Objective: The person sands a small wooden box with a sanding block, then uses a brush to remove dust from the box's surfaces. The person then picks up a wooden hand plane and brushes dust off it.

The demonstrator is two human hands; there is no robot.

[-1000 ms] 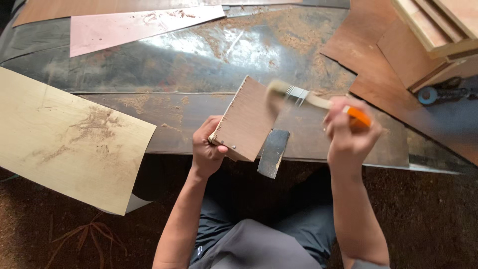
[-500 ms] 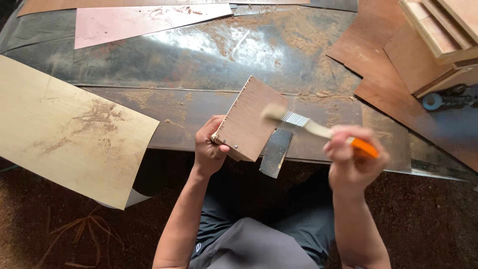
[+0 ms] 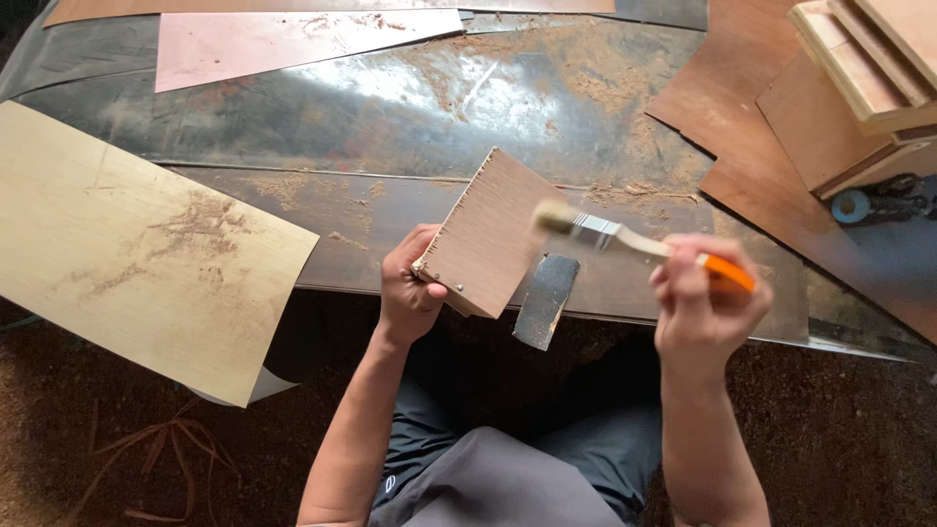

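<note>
We see a brown wooden board (image 3: 493,229), a brush (image 3: 644,244) with an orange handle, a pale yellow sheet (image 3: 127,254), a pink sheet (image 3: 283,44) and a dark shiny table (image 3: 390,117).

one wooden panel (image 3: 493,234), one paintbrush (image 3: 634,241), one sandpaper strip (image 3: 547,301), one pale veneer sheet (image 3: 127,244), one pink sheet (image 3: 283,44)
</note>
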